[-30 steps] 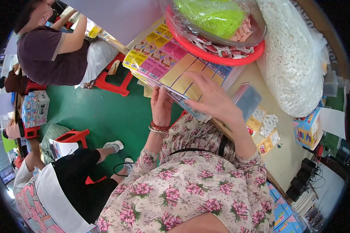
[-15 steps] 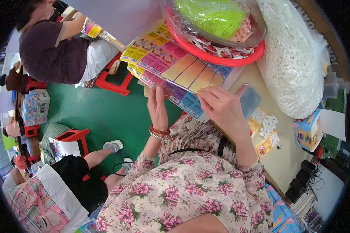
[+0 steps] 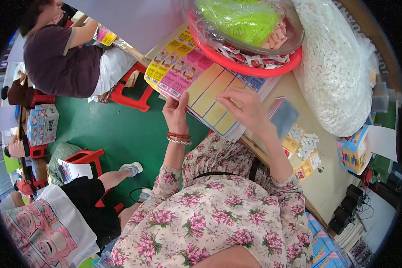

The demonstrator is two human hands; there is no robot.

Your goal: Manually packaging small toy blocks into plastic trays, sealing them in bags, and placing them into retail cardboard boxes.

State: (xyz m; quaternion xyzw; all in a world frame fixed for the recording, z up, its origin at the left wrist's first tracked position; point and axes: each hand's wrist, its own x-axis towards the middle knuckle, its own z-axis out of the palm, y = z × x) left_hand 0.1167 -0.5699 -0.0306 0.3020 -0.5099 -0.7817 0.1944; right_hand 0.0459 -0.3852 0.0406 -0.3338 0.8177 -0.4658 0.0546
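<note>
A stack of large printed card sheets (image 3: 201,85) with yellow, pink and blue panels lies on the table edge. My left hand (image 3: 176,114), with red and metal bracelets at the wrist, grips the sheet's near edge, thumb on top. My right hand (image 3: 245,109) rests on the sheets' lower part with fingers spread and pressing down. Next to my right hand lies a small clear plastic bag (image 3: 283,117).
A red tray (image 3: 263,67) holds a clear bowl of green shreds and small packets. A big bag of white pieces (image 3: 339,76) lies at right. Small yellow boxes with white pieces (image 3: 301,145) sit on the table. Other people sit at left on red stools (image 3: 129,96).
My left hand slid down and left along the sheet's edge. My right hand shifted from the sheet's middle toward its lower right part. The view tilted slightly.
</note>
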